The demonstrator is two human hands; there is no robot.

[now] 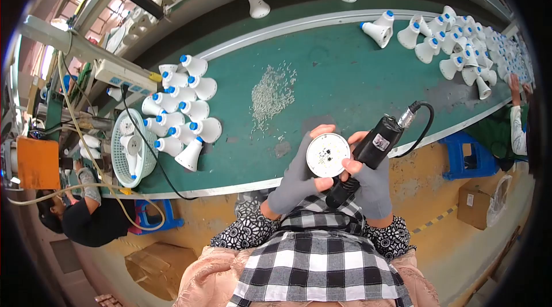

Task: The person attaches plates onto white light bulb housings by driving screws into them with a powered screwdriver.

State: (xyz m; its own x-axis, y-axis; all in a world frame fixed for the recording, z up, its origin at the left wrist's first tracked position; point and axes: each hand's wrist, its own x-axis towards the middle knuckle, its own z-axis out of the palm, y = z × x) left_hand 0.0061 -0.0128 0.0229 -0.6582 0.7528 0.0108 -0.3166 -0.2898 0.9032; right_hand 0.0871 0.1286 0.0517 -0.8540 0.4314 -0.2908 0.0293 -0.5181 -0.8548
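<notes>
My left hand (299,172), in a grey fingerless glove, is closed around a white bulb housing with its round circuit board (328,155) facing up. In my right hand (371,183), also gloved, is a black electric screwdriver (376,143), its cable end pointing up and right. The right thumb touches the edge of the board. Beyond my hands, a pile of small white parts (272,97) lies on the green table (328,82). White bulb housings with blue caps (195,110) stand and lie in a group at the left.
Many more white housings (454,42) cover the table's right end, near a co-worker's hand (514,85). At the left are a pale green basket (148,157), a power strip (127,77) and hanging cables. Another person (95,220) sits lower left. Two housings stand on the far ledge.
</notes>
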